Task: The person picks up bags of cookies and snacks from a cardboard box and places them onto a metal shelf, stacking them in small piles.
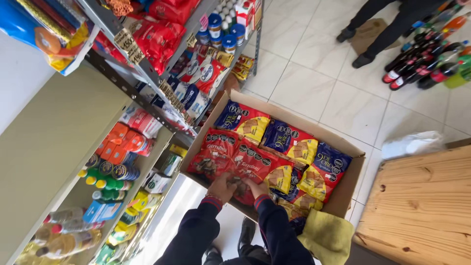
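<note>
So the biggest thing in view was the metal shelving unit (122, 73) running up the left side, tilted in the shot because the head camera looked down at an angle; it was crammed with red bags, jars with blue lids, orange packs and bottles, all faced outward so they could be read from the aisle. On the right sat a bare wooden counter (422, 201), with a white plastic bag (412, 143) on the tiled floor (314, 83) just beyond it. Between shelf and counter lay an open cardboard box (351, 184), flaps up, parked right beside the shelves so its contents were within easy reach. It was packed with flat snack packets: blue-and-yellow biscuit packs (324, 169) on the far and right side, red packets (216, 149) toward the left, laid overlapping like tiles so they fit the box. Far off at the top right stood another person's dark legs and shoes (365, 29), next to a cluster of drink bottles (427, 64). A yellow cloth (328, 235) hung by the near right corner of the box. Smallest of all, the hands: both came together at the near edge of the box, left hand (222, 188) and right hand (255, 188) each curled onto one red packet (240, 189) lying among the others, fingers pressed down on its near end, though how tightly it was pinched I couldn't tell
</note>
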